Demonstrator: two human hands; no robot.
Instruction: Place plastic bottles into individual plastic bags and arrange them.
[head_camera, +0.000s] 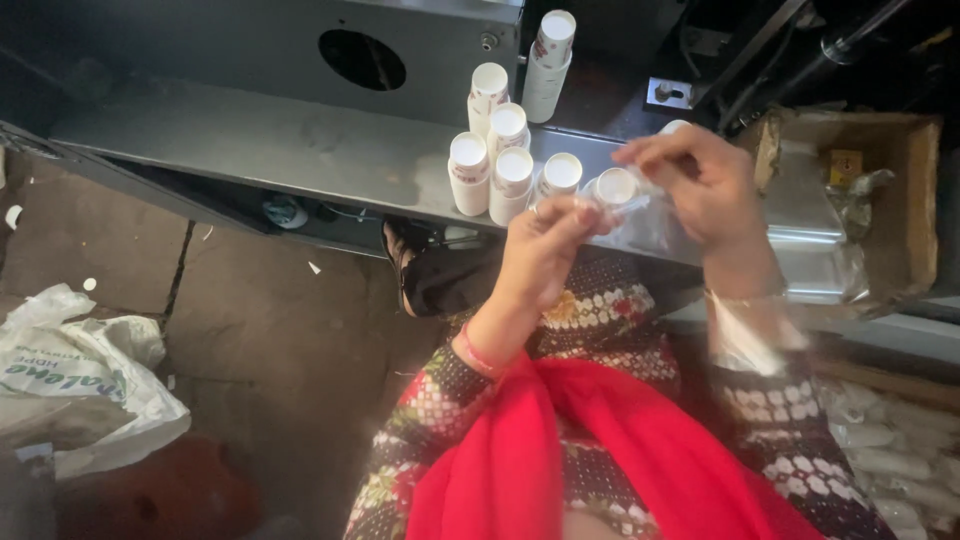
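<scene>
Two hands meet over the grey shelf (300, 150): left hand (545, 250) closed round a small white bottle (615, 187), cap end up toward camera, right hand (700, 185) pinching clear film (650, 215) just beside it, nearer.

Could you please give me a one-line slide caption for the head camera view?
Left hand and right hand hold a small white bottle in clear wrap above a grey metal shelf.

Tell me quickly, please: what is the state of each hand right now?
Left hand: closed, fingers gripping a small white bottle.
Right hand: closed, fingertips pinching clear plastic film at the bottle's top.
</scene>
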